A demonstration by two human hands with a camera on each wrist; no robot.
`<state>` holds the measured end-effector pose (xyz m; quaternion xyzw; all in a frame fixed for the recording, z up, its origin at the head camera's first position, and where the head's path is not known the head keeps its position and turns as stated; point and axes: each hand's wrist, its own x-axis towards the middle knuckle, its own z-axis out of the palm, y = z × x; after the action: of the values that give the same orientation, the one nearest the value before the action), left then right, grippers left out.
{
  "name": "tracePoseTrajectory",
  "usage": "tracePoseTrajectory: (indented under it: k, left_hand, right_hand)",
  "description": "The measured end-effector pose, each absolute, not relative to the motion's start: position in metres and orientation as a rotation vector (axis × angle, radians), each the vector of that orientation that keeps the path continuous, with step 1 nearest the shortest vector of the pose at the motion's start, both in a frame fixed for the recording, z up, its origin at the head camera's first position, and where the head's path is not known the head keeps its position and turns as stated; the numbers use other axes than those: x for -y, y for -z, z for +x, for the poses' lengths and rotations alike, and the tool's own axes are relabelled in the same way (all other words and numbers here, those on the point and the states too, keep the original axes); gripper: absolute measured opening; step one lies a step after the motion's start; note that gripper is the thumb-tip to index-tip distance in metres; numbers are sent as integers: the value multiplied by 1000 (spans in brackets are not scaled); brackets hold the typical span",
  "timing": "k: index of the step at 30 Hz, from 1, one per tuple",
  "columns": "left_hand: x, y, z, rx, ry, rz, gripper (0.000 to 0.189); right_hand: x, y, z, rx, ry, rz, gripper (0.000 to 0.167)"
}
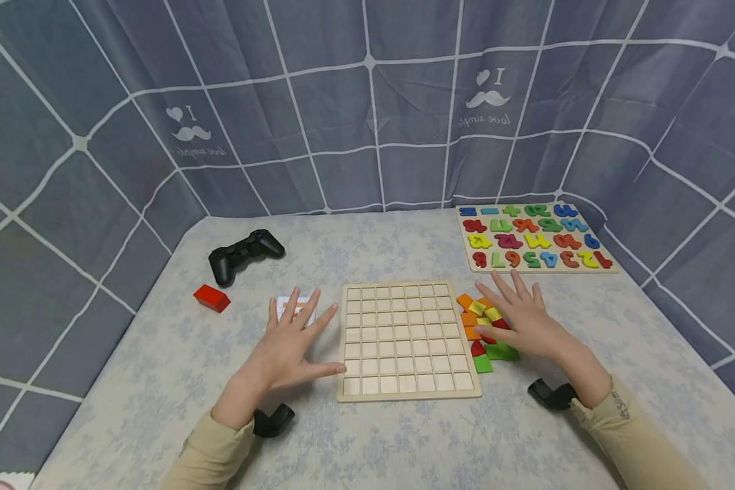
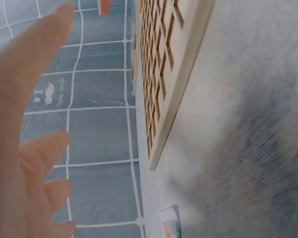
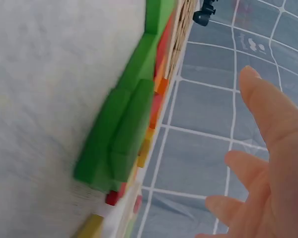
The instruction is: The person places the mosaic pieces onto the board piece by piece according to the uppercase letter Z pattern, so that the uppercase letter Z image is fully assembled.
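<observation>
A square wooden grid board [image 1: 410, 395] lies at the middle of the table, its shallow cells bare. My left hand [image 1: 290, 350] hovers with fingers spread at the board's left edge, the thumb tip overlapping that edge in the head view. Partly behind its fingers is a small printed card [image 1: 286, 306]. My right hand [image 1: 523, 316] is spread over the right side of a pile of coloured blocks, holding nothing. In the pile are orange blocks [image 1: 469, 319], yellow ones [image 1: 476, 308], red ones and green blocks [image 3: 131, 129], lying against the board's right side.
A number puzzle board [image 1: 542, 267] with colourful pieces lies at the back right. To the back left sits a black game controller [image 1: 245, 254], with a red block [image 1: 211, 298] in front of it. Grey-blue curtains [image 1: 343, 116] with white lines enclose the table's back and sides.
</observation>
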<state>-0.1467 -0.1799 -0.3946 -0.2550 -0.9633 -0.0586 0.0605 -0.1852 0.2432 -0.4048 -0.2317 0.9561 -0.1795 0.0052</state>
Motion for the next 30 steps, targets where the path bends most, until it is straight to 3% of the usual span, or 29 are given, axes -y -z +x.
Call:
tracePoseTrajectory:
  k: [17, 30]
  left_hand:
    - [181, 373, -150, 2819, 496, -881, 90]
    - [173, 427, -137, 2622, 1417, -820, 69]
  right_hand:
    - [-230, 355, -221, -2703, 1013, -737, 73]
    - [-233, 373, -237, -2416, 1359, -695, 45]
